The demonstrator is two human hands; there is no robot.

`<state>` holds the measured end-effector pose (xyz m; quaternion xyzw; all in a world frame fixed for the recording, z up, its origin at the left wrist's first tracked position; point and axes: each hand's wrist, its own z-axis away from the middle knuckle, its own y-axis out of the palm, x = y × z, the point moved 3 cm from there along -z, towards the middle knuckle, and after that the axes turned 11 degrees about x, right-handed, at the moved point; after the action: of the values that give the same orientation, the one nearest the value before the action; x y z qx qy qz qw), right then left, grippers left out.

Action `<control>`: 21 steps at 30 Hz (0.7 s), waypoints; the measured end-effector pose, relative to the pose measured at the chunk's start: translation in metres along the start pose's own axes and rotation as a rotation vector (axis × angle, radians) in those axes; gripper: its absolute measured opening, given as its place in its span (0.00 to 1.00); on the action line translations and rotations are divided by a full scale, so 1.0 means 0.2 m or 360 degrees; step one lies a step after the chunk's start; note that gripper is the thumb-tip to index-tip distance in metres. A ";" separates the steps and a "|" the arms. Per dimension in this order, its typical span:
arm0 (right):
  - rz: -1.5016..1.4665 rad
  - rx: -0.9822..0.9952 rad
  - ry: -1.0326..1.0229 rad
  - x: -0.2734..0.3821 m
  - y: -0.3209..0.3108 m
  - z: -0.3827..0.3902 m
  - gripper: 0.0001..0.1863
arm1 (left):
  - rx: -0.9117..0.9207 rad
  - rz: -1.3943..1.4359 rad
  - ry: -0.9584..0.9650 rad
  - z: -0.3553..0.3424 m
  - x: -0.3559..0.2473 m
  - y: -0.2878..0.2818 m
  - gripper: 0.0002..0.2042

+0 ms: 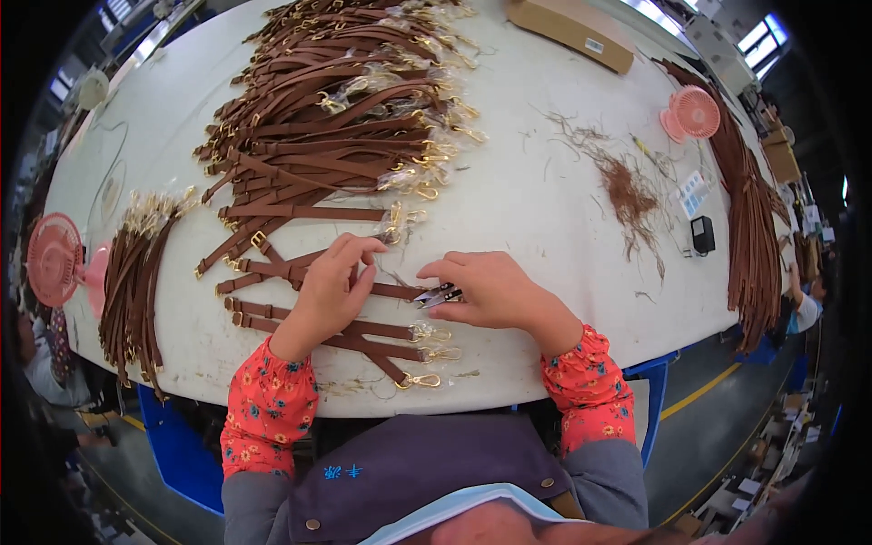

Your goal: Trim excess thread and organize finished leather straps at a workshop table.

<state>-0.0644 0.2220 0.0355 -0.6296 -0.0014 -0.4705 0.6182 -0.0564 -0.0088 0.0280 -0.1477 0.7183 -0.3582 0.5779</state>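
My right hand (495, 289) is closed around small thread snips (440, 295), whose blades point left over the end of a brown strap (392, 291). To the left, my left hand (329, 289) hovers over or rests on the same strap, its fingers curved and the thumb a little apart from the forefinger. I cannot tell whether it touches the strap. Nearer to me lie several more brown straps (372, 328) with gold buckles at the left ends and gold snap hooks (424, 381) at the right.
Beyond my hands a large heap of brown straps (318, 145) covers the white table (536, 200). A strap bundle (136, 291) and a pink fan (56, 259) are at left. Thread scraps (629, 195), a black adapter (702, 234), another pink fan (695, 112) and long brown strips (749, 209) lie right.
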 end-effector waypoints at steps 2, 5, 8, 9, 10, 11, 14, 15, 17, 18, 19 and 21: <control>-0.0041 -0.0031 -0.0005 -0.01 0.00 0.00 0.18 | 0.0367 0.0298 0.0136 0.04 -0.02 0.03 0.17; 0.0000 -0.0235 -0.0007 -0.01 -0.01 0.01 0.13 | 0.0510 0.0290 0.0190 0.04 -0.02 0.06 0.17; 0.0112 -0.0284 -0.0054 0.02 -0.01 -0.01 0.10 | 0.0435 0.0191 0.0248 0.05 0.01 0.10 0.14; 0.0182 -0.0313 -0.0084 0.03 0.00 -0.02 0.09 | 0.0395 0.0158 0.0274 0.05 0.01 0.12 0.13; 0.0252 -0.0343 -0.0114 0.04 0.01 -0.02 0.08 | 0.0394 0.0164 0.0270 0.04 0.01 0.12 0.13; 0.0252 -0.0337 -0.0114 0.04 0.02 -0.02 0.08 | 0.0398 0.0074 0.0291 0.04 0.01 0.13 0.11; 0.0353 -0.0400 -0.0152 0.05 0.03 -0.04 0.08 | 0.0374 -0.0013 0.0308 0.03 0.01 0.15 0.08; 0.0380 -0.0419 -0.0153 0.04 0.04 -0.04 0.08 | 0.0354 -0.0010 0.0312 0.03 0.00 0.15 0.06; 0.0405 -0.0438 -0.0156 0.05 0.04 -0.05 0.08 | 0.0332 -0.0069 0.0311 0.03 -0.01 0.16 0.04; 0.0410 -0.0449 -0.0157 0.05 0.04 -0.05 0.08 | 0.0311 -0.0128 0.0317 0.03 -0.01 0.16 0.03; 0.0415 -0.0460 -0.0158 0.05 0.04 -0.05 0.08 | 0.0311 -0.0126 0.0319 0.03 -0.02 0.17 0.03; 0.0417 -0.0461 -0.0149 0.05 0.04 -0.05 0.08 | 0.0285 -0.0239 0.0375 0.02 -0.03 0.17 0.03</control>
<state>-0.0599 0.2071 0.0327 -0.7279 0.1197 -0.3516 0.5764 -0.0434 0.0172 0.0074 -0.1059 0.7332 -0.4779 0.4721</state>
